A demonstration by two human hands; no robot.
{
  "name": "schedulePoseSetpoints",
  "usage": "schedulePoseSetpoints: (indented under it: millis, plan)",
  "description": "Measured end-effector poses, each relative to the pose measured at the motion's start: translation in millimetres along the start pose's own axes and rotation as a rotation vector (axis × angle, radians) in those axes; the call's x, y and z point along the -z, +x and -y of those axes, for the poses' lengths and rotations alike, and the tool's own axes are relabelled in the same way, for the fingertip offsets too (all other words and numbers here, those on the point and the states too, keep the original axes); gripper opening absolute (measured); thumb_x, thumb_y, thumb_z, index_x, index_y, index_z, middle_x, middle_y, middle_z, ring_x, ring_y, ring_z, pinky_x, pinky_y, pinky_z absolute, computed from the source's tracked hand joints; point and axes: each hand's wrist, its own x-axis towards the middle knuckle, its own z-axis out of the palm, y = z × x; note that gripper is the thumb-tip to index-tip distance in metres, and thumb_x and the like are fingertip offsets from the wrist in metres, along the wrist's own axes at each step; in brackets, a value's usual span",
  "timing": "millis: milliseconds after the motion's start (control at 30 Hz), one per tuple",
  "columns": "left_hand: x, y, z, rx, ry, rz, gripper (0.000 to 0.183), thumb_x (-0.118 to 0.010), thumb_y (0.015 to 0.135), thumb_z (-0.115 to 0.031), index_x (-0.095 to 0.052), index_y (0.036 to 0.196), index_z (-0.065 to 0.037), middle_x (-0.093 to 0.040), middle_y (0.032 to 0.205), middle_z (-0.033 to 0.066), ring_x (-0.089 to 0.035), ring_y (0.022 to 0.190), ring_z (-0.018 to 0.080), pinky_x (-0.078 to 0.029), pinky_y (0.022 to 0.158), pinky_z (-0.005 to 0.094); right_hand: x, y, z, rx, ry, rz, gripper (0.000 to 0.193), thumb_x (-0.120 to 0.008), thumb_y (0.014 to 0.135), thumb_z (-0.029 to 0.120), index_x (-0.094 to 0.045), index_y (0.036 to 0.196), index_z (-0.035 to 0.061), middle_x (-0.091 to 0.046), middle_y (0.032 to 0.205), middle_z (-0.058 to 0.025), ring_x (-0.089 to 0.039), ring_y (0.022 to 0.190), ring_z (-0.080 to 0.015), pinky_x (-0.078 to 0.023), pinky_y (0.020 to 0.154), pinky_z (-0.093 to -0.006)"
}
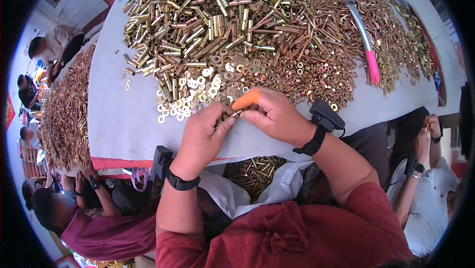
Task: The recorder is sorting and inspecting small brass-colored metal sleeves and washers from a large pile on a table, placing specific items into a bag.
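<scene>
Over the table's near edge, my left hand [204,132] is closed in a pinch on a small brass-coloured bolt [237,113], mostly covered by fingers. Round metal ends, like those of sleeves, peek out between the left fingers. Meeting it from the other side, my right hand [272,114] grips the same bolt between thumb and index finger; an orange finger cot [246,100] covers that index finger. Just beyond my hands lie loose flat washers [187,91], with a heap of nuts [316,77] to their right. Behind them rises a large pile of metal sleeves [208,25].
A curved metal tool with a pink handle [372,66] rests on thin bolts [336,35] at the right. Below the table edge, a white bag [284,186] holds finished-looking bolts [253,175]. Co-workers sit left and right; another heaped table [67,114] stands at left.
</scene>
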Motion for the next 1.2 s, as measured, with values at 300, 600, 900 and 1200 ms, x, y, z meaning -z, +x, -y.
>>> schedulePoseSetpoints:
  millis: [300, 600, 900, 1200]
  plan:
    - [4.1, -1.5, -1.3, 0.110, -0.069, 0.025, 0.011, -0.066, 0.090, -0.008, -0.060, 0.097, -0.001, -0.061, 0.078, 0.0096, -0.057, 0.070, 0.0205, -0.047, 0.066, 0.0312, -6.7, 4.5, 6.0, -0.086, -0.224, -0.006, 0.019, -0.064, 0.094, 0.022, -0.066, 0.096, 0.0031, -0.064, 0.085, -0.0056, -0.059, 0.071, -0.0134, -0.047, 0.064, -0.0273]
    - [-2.5, -1.6, 1.1, 0.234, -0.203, -0.075, 0.008, -0.062, 0.095, -0.010, -0.059, 0.097, -0.003, -0.062, 0.079, 0.0004, -0.053, 0.072, 0.0079, -0.045, 0.067, 0.0237, -0.2, 0.8, 3.3, -0.334, 0.323, 0.007, 0.024, -0.059, 0.098, 0.024, -0.065, 0.099, 0.0004, -0.065, 0.083, -0.0026, -0.056, 0.075, -0.0068, -0.049, 0.068, -0.0248]
    - [-5.3, 0.6, 0.0, 0.220, -0.249, -0.098, 0.007, -0.060, 0.096, -0.010, -0.058, 0.098, -0.004, -0.062, 0.078, -0.0010, -0.048, 0.066, 0.0051, -0.041, 0.060, 0.0213, 0.3, 0.9, 2.4, -0.323, 0.375, -0.005, 0.022, -0.058, 0.099, 0.020, -0.064, 0.106, 0.0004, -0.061, 0.083, 0.0023, -0.051, 0.074, -0.0033, -0.046, 0.066, -0.0220]
    - [-4.3, 0.6, -2.9, 0.261, -0.229, -0.120, 0.008, -0.063, 0.093, -0.006, -0.059, 0.098, -0.002, -0.066, 0.080, 0.0071, -0.061, 0.073, 0.0136, -0.049, 0.069, 0.0272, -3.9, 1.2, -1.9, -0.287, 0.419, -0.003, 0.019, -0.059, 0.098, 0.018, -0.064, 0.107, 0.0017, -0.062, 0.083, 0.0020, -0.052, 0.074, -0.0036, -0.046, 0.065, -0.0230]
